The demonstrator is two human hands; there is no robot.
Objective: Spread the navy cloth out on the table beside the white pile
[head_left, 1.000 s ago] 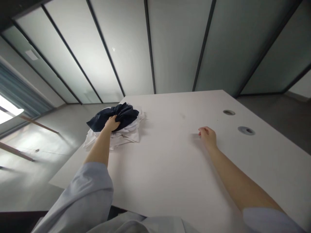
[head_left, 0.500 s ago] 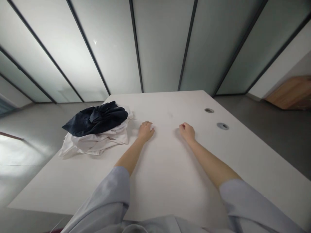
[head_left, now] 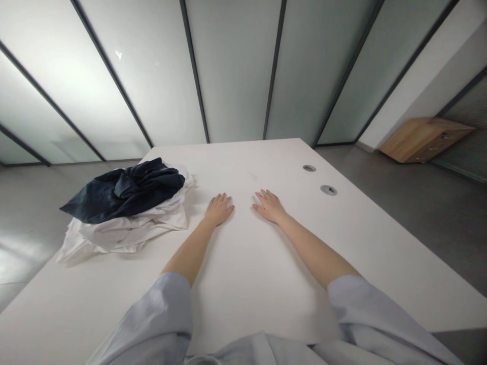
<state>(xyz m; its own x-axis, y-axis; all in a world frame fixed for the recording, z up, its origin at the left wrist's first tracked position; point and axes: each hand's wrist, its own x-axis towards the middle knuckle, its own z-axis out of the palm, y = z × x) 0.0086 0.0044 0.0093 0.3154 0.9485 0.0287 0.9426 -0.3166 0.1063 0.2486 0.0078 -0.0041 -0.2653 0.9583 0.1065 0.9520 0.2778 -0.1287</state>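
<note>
Now the left hand (head_left: 218, 210) and right hand (head_left: 268, 206) lie spread flat, no longer curled, on the white table (head_left: 247, 274).

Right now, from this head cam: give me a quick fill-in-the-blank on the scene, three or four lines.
The left hand and right hand lie palm ____ on the white tabletop.
The dark navy cloth sits on top of a crumpled ____ cloth.
Both cloths lie to the ____ of the left hand.
Beyond the right hand, ____ round cable grommets are set in the tabletop.

Missing words: down; white; left; two.
</note>
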